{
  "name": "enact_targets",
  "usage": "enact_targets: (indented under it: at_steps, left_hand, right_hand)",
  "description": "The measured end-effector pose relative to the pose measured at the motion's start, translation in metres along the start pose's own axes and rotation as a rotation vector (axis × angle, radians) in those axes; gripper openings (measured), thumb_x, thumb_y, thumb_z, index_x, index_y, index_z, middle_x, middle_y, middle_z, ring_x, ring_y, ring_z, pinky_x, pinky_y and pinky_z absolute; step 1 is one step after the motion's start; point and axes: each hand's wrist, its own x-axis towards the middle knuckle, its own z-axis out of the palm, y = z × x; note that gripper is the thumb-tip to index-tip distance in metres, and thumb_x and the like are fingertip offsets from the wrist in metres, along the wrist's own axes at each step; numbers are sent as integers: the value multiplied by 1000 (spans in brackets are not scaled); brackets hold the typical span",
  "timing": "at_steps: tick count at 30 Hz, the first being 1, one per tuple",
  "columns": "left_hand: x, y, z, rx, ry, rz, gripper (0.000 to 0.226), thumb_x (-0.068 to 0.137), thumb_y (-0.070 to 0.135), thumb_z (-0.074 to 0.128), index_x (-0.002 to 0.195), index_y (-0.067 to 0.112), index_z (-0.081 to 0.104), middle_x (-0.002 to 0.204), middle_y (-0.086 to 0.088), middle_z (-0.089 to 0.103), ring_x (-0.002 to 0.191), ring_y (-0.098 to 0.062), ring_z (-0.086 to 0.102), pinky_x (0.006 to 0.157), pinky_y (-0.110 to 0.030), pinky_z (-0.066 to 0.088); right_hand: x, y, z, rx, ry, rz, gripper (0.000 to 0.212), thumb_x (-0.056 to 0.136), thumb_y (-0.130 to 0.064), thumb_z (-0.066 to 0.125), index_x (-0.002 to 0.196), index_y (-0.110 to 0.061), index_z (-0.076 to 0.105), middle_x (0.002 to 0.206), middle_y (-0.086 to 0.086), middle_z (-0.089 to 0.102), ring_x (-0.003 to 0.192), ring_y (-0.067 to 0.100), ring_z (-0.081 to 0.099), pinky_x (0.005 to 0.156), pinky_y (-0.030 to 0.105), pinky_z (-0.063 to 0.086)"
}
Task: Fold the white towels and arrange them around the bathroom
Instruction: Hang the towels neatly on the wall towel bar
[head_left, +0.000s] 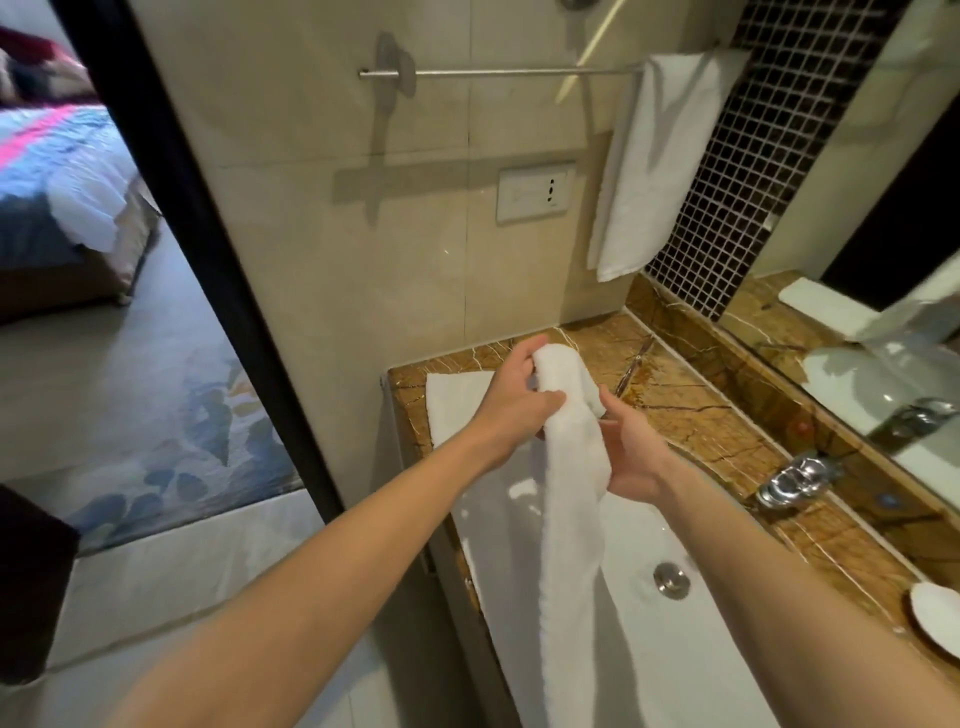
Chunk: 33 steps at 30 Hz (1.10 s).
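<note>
A long white towel (571, 519) hangs bunched in a narrow strip over the sink. My left hand (511, 402) grips its top end, fingers wrapped around the fold. My right hand (631, 452) holds the strip from the right, just below the top, fingers curled against it. A second white towel (454, 410) lies folded flat on the brown marble counter (691, 415) at its far left, behind my left hand. A third white towel (654, 166) hangs folded over the right end of the metal rail (519, 73) on the wall.
The white basin (649, 639) with its drain sits below the hanging towel. A chrome tap (795, 478) stands at the counter's right. A white dish (935, 618) sits at the near right. A mirror is on the right wall, a doorway to a bedroom on the left.
</note>
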Motion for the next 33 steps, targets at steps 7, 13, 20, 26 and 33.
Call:
enact_targets:
  at_steps: [7, 13, 20, 26, 33]
  left_hand:
    - [2, 45, -10, -22, -27, 76, 71, 81, -8, 54, 142, 20, 32, 143, -6, 44, 121, -21, 51, 77, -32, 53]
    - [7, 82, -19, -35, -25, 123, 71, 80, -15, 48, 141, 20, 35, 145, -6, 42, 128, -16, 43, 102, -34, 44]
    - [13, 133, -28, -67, -28, 206, 72, 81, -15, 46, 143, 20, 34, 146, -6, 41, 132, -19, 42, 104, -39, 43]
    - [27, 165, -38, -56, -49, 259, 73, 81, -12, 49, 143, 23, 34, 147, -7, 40, 132, -21, 42, 102, -40, 45]
    - [38, 194, -46, -109, -92, 294, 74, 80, -12, 46, 145, 22, 33, 146, -1, 44, 127, -18, 48, 78, -22, 51]
  right_hand:
    - [-23, -33, 29, 23, -338, 52, 61, 95, -55, 46, 141, -14, 46, 142, 15, 50, 127, 34, 49, 111, 50, 32]
    - [-33, -61, 50, -150, -304, 68, 54, 92, -39, 62, 139, -15, 49, 140, 16, 50, 131, 34, 46, 112, 51, 31]
    - [-55, -113, 81, -286, -250, 9, 51, 81, -39, 74, 123, -12, 64, 129, 15, 61, 117, 33, 59, 93, 45, 49]
    - [-64, -133, 96, -177, -229, -115, 54, 83, -40, 69, 129, -14, 59, 134, 14, 58, 122, 32, 55, 99, 47, 46]
    - [-68, -136, 110, -285, -258, -66, 63, 83, -55, 65, 131, -15, 57, 137, 12, 55, 126, 30, 52, 105, 46, 41]
